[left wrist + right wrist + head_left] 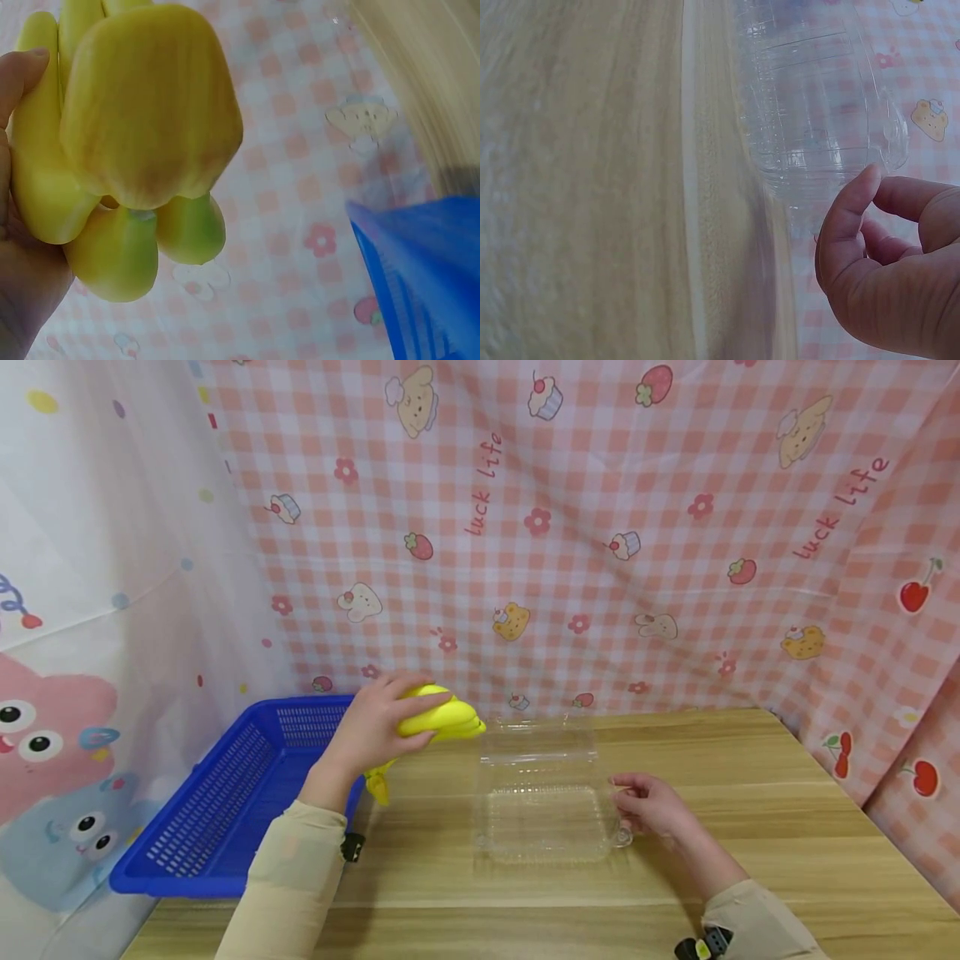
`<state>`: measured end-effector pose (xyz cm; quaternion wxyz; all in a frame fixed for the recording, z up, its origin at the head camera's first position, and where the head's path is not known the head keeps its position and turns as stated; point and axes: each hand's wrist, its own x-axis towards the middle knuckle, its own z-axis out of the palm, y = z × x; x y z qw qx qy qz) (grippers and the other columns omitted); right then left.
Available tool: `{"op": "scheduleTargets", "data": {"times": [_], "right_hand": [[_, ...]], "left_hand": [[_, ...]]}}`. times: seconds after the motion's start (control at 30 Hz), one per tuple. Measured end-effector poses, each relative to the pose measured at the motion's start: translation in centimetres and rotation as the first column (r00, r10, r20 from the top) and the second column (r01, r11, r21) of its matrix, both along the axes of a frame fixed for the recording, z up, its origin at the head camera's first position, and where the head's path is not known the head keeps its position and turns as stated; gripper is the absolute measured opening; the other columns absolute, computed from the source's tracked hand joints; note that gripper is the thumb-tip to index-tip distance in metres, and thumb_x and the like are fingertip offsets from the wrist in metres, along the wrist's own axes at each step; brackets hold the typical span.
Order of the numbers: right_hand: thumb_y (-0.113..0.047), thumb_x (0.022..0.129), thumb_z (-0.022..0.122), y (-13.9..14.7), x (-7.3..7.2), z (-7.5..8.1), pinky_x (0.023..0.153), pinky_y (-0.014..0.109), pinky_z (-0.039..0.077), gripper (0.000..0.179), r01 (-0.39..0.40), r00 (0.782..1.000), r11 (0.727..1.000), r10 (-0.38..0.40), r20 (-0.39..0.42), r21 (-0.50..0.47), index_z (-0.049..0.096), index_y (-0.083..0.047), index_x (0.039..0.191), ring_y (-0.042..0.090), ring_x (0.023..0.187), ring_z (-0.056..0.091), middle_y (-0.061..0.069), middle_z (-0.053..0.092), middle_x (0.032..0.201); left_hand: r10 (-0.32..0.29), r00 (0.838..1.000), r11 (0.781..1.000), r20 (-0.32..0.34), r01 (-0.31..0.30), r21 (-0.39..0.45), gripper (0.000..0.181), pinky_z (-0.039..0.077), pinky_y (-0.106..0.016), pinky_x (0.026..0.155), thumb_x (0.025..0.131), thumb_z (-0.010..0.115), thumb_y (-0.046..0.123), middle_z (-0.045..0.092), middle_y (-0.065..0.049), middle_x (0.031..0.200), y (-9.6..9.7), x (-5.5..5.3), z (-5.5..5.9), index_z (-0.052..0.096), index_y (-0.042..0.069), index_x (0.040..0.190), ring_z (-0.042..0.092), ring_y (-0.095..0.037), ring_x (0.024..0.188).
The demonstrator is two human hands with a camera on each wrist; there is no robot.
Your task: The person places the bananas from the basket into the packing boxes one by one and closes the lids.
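My left hand grips a bunch of yellow bananas above the table, beside the right rim of a blue basket. Fingers lie across the top of the bunch, with its tips pointing right and its stem end hanging below the hand. Greenish ends show on some bananas in the left wrist view. On the table stands a clear plastic clamshell box, its lid raised at the back. At the box's right edge, my right hand pinches the rim between thumb and index finger.
The blue basket with slotted walls stands on the left of the wooden table. Behind the table hangs a pink checked cloth, and a white printed curtain hangs on the left.
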<state>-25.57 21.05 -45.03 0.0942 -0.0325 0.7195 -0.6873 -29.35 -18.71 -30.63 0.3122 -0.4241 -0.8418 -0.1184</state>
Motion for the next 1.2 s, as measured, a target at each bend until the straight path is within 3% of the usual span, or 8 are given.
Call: {"op": "scheduleTargets", "data": {"times": [0.53,0.93,1.2], "right_hand": [[0.004,0.098,0.051,0.1,0.0,-0.1,0.056,0.020,0.049,0.044,0.003,1.000,1.000,-0.003,-0.003,-0.014,0.034,0.023,0.134,0.009,0.066,0.049,0.001,0.047,0.080],[0.005,0.098,0.051,0.0,0.1,-0.1,0.056,0.020,0.049,0.045,0.014,1.000,1.000,-0.014,0.007,-0.017,0.033,0.022,0.135,0.009,0.067,0.049,0.002,0.046,0.080],[0.004,0.098,0.051,0.0,0.1,-0.1,0.056,0.020,0.049,0.045,0.029,1.000,1.000,-0.028,0.012,-0.002,0.033,0.021,0.136,0.010,0.067,0.049,0.002,0.047,0.081]], "left_hand": [[-0.100,0.995,0.995,0.014,0.100,-0.019,0.048,0.048,-0.051,0.091,0.078,0.083,0.023,0.063,-0.011,0.126,4.9,0.2,-1.7,0.071,0.023,0.124,0.057,-0.032,0.111],[-0.185,0.980,0.982,-0.077,0.182,-0.048,0.046,0.050,-0.041,0.088,0.077,0.083,0.024,0.064,-0.008,0.127,8.6,0.0,-3.0,0.072,0.024,0.122,0.059,-0.027,0.108],[-0.227,0.972,0.972,-0.068,0.221,-0.079,0.046,0.049,-0.038,0.088,0.077,0.083,0.026,0.064,-0.006,0.127,10.8,0.0,-3.3,0.073,0.026,0.121,0.059,-0.026,0.107]]}}
